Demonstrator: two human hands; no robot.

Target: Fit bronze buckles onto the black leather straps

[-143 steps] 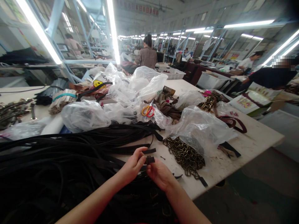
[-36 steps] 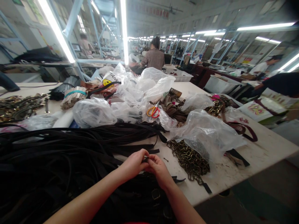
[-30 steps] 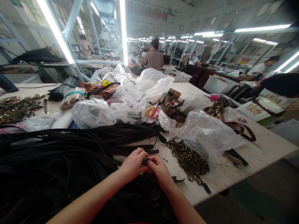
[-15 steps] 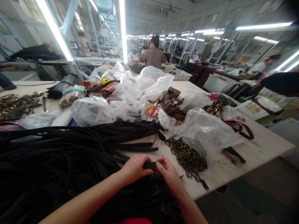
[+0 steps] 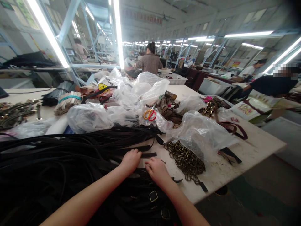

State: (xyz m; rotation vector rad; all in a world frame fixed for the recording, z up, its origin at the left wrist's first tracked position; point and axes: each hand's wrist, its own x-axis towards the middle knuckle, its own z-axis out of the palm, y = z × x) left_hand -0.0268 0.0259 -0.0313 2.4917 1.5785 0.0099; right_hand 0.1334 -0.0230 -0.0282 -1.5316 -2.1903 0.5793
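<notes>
Strap point(image 5: 150, 154), black and flat, is found on the pale table point(image 5: 256, 142), its free end extended past the fingertips of the left hand point(image 5: 131, 160) and pointed toward the person's right. Its long axis is laid nearly crosswise to the person, with the hidden part covered by the left knuckles. By position, the left hand is judged nearer; the right hand point(image 5: 158, 169) is placed just on the near side of the free end, separated from the left by a narrow gap. Left fingers are bent downward over the strap; whether it is pinched or merely touched cannot be told. Right fingers are curled inward, with the thumb held close to them; whether anything is gripped cannot be told. A second strap end point(image 5: 144, 148) is noted slightly farther out, roughly parallel. Heaped black straps point(image 5: 58, 157) are spread along the left side, and a square metal buckle point(image 5: 153, 196) is seen nearer the body, below the right hand. Linked metal rings point(image 5: 188, 161) are piled to the right, partly covered by a clear plastic bag point(image 5: 199, 131).
</notes>
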